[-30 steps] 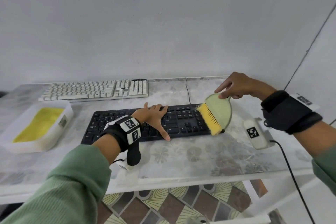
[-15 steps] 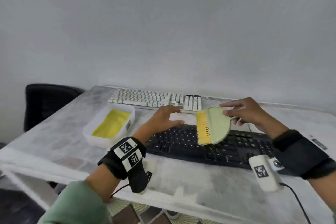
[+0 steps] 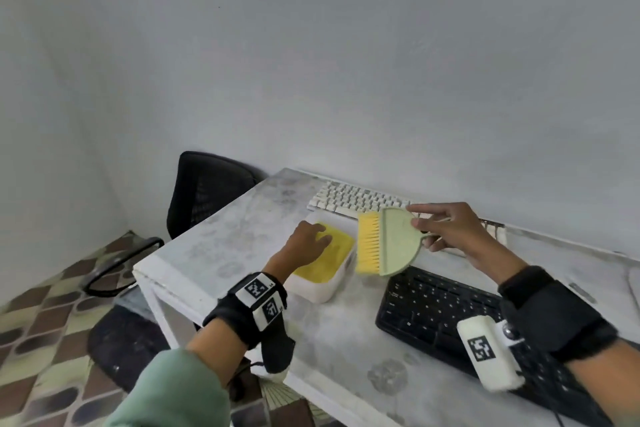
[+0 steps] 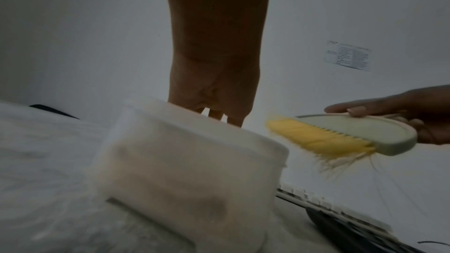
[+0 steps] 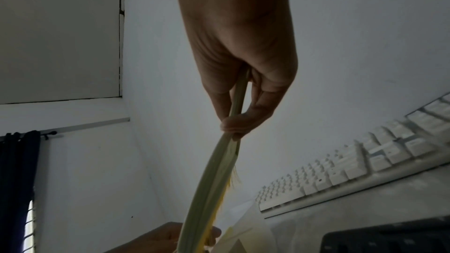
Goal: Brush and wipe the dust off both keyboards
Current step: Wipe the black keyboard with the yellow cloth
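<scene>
My right hand [image 3: 427,227] grips the handle of a pale green brush [image 3: 394,243] with yellow bristles. It holds the brush in the air, between the white keyboard [image 3: 360,201] at the back and the black keyboard [image 3: 446,315] in front. The bristles hang beside a white tub [image 3: 325,286]. My left hand [image 3: 320,236] reaches into that tub and its fingers lie on the yellow cloth [image 3: 337,253] inside. In the left wrist view the tub wall [image 4: 185,161] hides those fingertips. The right wrist view shows thumb and fingers pinching the brush [image 5: 214,189].
The marbled white table [image 3: 221,243] ends at its left corner close to the tub. A black mesh chair [image 3: 204,191] stands past that corner, above a patterned tile floor. Behind the table rises a grey wall.
My left hand left the black keyboard and moved left into the tub onto the yellow cloth. The right hand carried the brush leftwards off the black keyboard. The head view swung left.
</scene>
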`<state>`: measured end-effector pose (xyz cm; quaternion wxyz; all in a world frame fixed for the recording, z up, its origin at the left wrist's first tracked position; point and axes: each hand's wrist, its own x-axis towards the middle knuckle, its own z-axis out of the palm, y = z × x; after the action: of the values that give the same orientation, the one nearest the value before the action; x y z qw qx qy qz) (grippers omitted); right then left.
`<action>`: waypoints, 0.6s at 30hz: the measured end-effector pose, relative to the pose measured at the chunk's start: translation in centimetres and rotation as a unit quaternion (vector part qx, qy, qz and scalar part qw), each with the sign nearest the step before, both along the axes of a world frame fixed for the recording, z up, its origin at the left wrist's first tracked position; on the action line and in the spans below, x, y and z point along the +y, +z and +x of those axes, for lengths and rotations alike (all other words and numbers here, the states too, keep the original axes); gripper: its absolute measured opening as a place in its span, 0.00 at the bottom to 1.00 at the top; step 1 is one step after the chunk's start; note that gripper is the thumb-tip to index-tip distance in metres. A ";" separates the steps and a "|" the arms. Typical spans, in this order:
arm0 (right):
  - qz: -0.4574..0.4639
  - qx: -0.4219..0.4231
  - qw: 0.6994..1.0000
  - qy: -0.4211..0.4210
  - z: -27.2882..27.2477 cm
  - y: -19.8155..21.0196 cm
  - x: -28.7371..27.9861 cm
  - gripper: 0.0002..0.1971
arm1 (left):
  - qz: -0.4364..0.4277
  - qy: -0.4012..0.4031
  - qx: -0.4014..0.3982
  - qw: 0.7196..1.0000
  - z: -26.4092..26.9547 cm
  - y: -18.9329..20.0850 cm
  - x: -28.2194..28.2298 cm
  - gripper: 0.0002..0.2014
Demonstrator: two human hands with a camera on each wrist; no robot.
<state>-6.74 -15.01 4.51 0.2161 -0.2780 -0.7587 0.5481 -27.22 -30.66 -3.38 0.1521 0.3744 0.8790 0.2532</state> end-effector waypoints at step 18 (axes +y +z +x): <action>-0.024 0.005 0.999 0.022 -4.3 -0.1 1.1 0.16 | -0.076 0.022 -0.024 0.997 1.1 -0.6 0.3 0.35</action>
<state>-11.00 -13.87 4.46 0.2006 -0.2636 -0.7505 0.5719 -26.15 -30.36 -3.98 0.1950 0.3364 0.8998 0.1979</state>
